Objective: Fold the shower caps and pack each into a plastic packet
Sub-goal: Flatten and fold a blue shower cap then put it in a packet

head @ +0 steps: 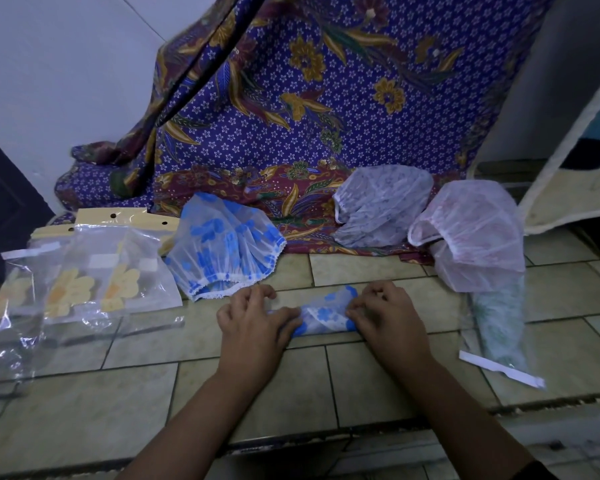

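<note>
We see the left hand (253, 317) with its fingers bent, pinching the left end of a folded shower cap (323, 315). The right hand (385, 317), curled the same way, pinches the right end. The cap lies on the tiled floor (361, 268) between them as a narrow, crumpled strip, translucent white with blue flowers. Just behind it sits 1 open blue-flowered cap (226, 244), with a grey-printed cap (381, 206) and a pink cap (471, 233) farther right. Clear packets (84, 271) with yellow flower cards lie at left, and 1 filled packet (499, 327) lies at right.
</note>
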